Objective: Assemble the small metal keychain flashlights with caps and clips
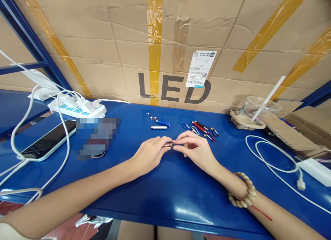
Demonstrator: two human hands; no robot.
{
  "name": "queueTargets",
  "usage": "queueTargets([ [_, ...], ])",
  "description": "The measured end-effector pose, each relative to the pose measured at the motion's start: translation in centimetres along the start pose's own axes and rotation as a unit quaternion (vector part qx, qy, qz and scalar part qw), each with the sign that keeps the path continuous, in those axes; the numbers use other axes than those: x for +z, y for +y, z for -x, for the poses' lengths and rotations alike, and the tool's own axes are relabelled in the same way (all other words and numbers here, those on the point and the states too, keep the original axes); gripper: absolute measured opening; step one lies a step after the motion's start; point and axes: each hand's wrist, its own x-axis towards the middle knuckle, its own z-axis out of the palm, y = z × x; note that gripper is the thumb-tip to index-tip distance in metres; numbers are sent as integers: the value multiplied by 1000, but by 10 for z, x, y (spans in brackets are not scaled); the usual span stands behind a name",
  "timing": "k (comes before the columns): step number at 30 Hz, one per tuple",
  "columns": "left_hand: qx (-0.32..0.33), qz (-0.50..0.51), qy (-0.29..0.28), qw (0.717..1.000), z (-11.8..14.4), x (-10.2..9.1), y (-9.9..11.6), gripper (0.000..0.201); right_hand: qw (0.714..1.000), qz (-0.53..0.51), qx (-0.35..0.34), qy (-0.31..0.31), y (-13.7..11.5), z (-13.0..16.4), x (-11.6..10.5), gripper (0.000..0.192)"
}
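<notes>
Pinching a small metal cylinder with a red band (168,145) between them, the left hand (150,156) and the right hand (194,149) meet low over the glossy blue bench (160,195), just in front of the scattered parts. Each grip is clenched on one end of that piece, fingertips (178,142) touching it from both sides; whether the ends are being joined or parted cannot be told.

To do this well, it seems best to keep the two ends in line, turn with the fingertips only and hold the piece low over the bench, so a dropped part does not roll far.

Just behind the cylinder lie a plain silver metal tube (158,127), a short blue metal tube (162,122) and a few tiny silver caps (152,118). Behind and to its right sits a cluster of red and dark barrels with clip rings (203,129). Well to its left are a white power strip with plugs (77,109) and a dark-screened phone in a pale case (48,140); well to its right, a clear plastic cup with a white straw (254,110) and a white cable (274,164).

On the brown cardboard wall (103,53) behind the cylinder, large dark letters read "LED". A white shipping label with barcodes (201,69) overlaps them; its small print is too fine to read.
</notes>
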Motion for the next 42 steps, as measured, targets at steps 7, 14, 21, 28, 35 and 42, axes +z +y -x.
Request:
queueTargets([
  [7, 33, 10, -19, 999, 0, 0, -3, 20, 996, -66, 52, -17, 1, -1, 3, 26],
  [14, 6, 3, -8, 1000, 0, -3, 0, 26, 998, -55, 37, 14, -4, 3, 6, 28],
  [21, -34, 89, -24, 995, -1, -2, -1, 16, 999, -42, 26, 11, -2, 2, 4, 22],
  [28, 24, 59, -48, 997, 1, -2, -1, 22, 997, -57, 55, -18, -2, 2, 4, 27],
  [35, 57, 65, -39, 995, 3, 0, -6, 25, 999, -1, 26, -47, -2, 3, 3, 30],
  [42, 85, 66, -6, 994, 4, -1, -7, 25, 997, 65, -30, -27, -6, 5, 3, 27],
])
